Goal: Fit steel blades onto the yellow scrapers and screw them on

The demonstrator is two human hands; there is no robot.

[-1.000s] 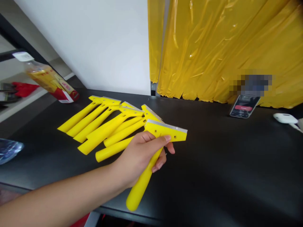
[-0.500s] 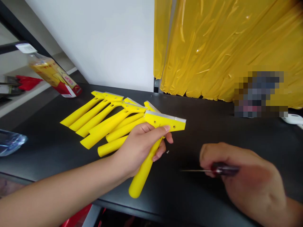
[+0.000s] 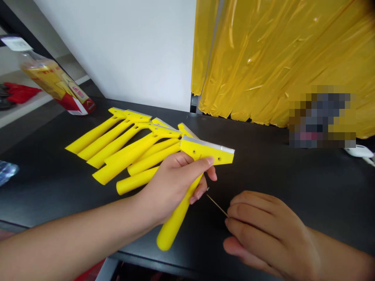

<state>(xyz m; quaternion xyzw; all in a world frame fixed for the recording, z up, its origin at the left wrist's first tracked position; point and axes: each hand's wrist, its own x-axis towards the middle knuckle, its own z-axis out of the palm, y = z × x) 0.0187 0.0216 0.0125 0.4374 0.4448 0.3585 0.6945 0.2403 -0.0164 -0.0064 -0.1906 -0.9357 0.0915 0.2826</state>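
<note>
My left hand is closed round a yellow scraper, its thumb pressed on the head below a metal blade strip. Two small holes show in the head. Lower right, my right hand is wrapped round a screwdriver. Only its thin shaft shows; the fingers hide the handle. The shaft's tip is by a tiny screw on the table, close to the left fingers; I cannot tell whether they touch. Several more yellow scrapers lie side by side and overlapping to the left of the left hand.
Everything lies on a black table. A drink bottle stands at the back left, and a clear plastic thing at the left edge. Behind are a white panel and yellow plastic sheeting. A white object sits far right.
My right hand has turned over and moved left and down, bringing the screwdriver's tip to the tiny screw; its handle is now hidden. The left hand keeps hold of the scraper.
</note>
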